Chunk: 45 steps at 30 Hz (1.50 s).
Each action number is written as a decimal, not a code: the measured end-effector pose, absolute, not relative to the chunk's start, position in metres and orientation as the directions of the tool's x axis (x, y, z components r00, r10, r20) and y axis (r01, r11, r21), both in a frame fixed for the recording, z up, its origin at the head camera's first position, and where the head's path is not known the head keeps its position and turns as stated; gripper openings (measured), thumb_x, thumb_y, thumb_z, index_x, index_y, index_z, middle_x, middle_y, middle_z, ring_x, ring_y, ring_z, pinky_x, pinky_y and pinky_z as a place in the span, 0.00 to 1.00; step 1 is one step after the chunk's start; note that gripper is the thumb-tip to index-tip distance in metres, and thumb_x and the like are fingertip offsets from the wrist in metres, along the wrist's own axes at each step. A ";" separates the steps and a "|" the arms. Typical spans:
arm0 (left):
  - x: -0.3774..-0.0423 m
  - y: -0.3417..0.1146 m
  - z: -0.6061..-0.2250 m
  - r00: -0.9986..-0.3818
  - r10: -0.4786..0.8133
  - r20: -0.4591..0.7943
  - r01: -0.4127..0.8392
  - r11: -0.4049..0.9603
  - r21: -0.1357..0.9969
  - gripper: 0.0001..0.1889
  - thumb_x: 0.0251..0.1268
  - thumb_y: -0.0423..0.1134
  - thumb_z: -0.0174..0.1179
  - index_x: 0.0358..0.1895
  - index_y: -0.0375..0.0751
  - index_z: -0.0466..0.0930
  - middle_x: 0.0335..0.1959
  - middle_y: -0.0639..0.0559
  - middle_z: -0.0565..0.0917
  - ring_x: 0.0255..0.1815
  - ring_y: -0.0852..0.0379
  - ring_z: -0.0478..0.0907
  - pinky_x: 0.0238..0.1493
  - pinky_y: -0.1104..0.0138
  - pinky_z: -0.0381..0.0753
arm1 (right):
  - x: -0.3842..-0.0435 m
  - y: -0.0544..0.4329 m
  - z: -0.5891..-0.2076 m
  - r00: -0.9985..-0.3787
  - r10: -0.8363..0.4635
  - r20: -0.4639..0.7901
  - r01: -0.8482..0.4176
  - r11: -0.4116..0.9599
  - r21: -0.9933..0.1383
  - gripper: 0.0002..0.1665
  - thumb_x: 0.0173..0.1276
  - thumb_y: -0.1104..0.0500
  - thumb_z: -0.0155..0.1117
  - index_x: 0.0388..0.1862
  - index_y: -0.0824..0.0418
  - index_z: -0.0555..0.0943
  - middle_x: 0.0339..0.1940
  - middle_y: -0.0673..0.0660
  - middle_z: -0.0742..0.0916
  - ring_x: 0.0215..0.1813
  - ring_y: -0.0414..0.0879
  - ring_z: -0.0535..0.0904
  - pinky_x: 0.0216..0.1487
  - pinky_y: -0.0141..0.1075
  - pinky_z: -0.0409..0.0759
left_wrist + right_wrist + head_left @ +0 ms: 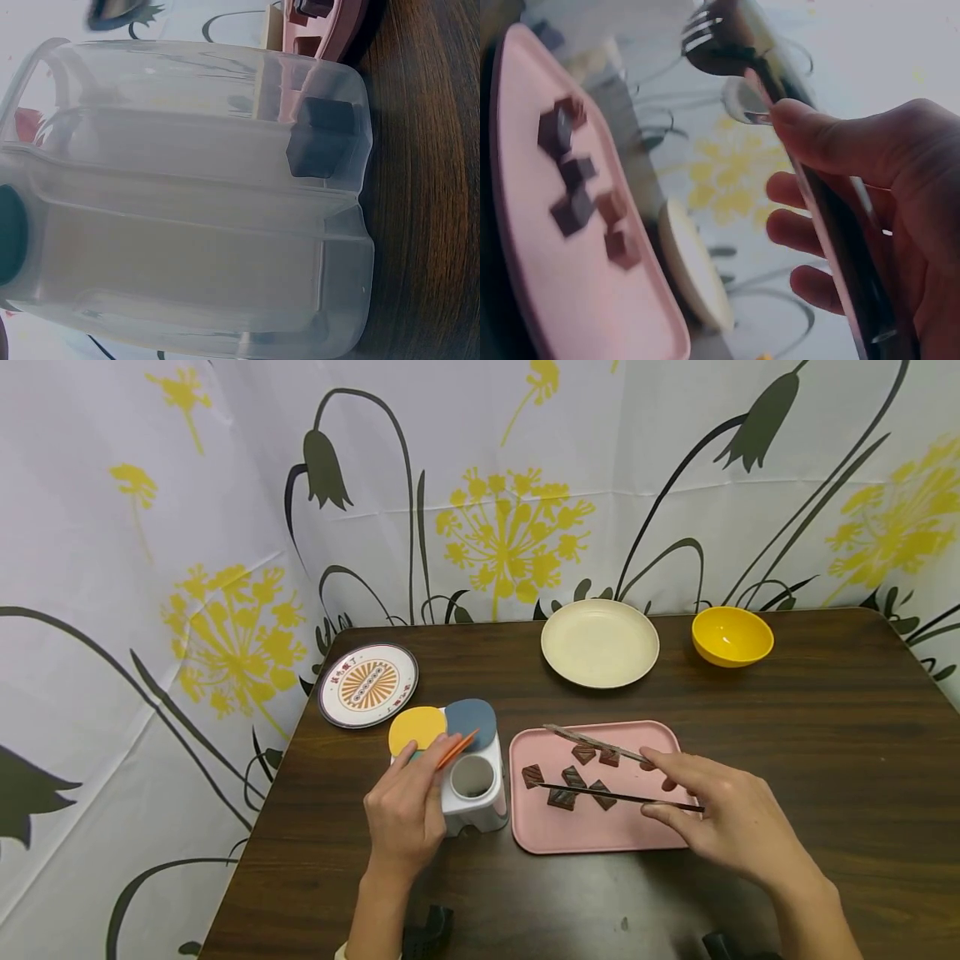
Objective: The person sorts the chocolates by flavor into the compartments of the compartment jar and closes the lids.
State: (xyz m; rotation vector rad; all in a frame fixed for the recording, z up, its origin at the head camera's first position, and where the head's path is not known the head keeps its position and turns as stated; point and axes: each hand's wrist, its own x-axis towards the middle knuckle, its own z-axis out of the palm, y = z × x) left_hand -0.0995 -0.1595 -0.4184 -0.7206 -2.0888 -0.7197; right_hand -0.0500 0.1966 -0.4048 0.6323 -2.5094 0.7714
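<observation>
My left hand holds up an orange lid over a clear storage box with round lids; the compartment beside the lid is uncovered. In the left wrist view, a dark cube sits at the bottom inside the box. My right hand grips metal tongs with fork-like ends, their arms spread over a pink tray. On that tray lie several striped chocolate pieces. The right wrist view shows thumb and fingers around the tongs, with nothing between the tips.
A yellow lid and a blue lid cover the box's far compartments. Behind it, to the left, lies a patterned plate. A cream plate and a yellow bowl stand along the back edge of the dark wooden table.
</observation>
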 end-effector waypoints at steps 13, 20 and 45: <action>-0.099 -0.160 -0.418 -0.534 0.244 0.810 0.692 0.676 0.252 0.19 0.74 0.38 0.44 0.58 0.40 0.81 0.47 0.47 0.87 0.45 0.50 0.86 0.52 0.47 0.79 | -0.034 0.228 -0.432 -0.927 -0.239 0.290 -0.346 0.845 -0.409 0.32 0.48 0.49 0.81 0.56 0.49 0.85 0.27 0.29 0.77 0.19 0.27 0.61 0.21 0.29 0.60; -0.099 -0.160 -0.418 -0.531 0.243 0.812 0.694 0.674 0.252 0.19 0.74 0.38 0.44 0.58 0.39 0.81 0.47 0.48 0.87 0.45 0.51 0.86 0.52 0.47 0.79 | -0.033 0.229 -0.439 -0.940 -0.244 0.240 -0.327 0.849 -0.416 0.29 0.50 0.48 0.80 0.54 0.49 0.85 0.26 0.28 0.77 0.21 0.27 0.63 0.22 0.31 0.62; -0.099 -0.160 -0.418 -0.546 0.241 0.803 0.692 0.670 0.269 0.19 0.75 0.38 0.45 0.58 0.40 0.81 0.47 0.48 0.87 0.45 0.50 0.86 0.52 0.46 0.79 | -0.036 0.232 -0.445 -0.947 -0.206 0.245 -0.287 0.886 -0.364 0.21 0.54 0.52 0.77 0.50 0.48 0.88 0.39 0.46 0.90 0.25 0.36 0.73 0.20 0.35 0.63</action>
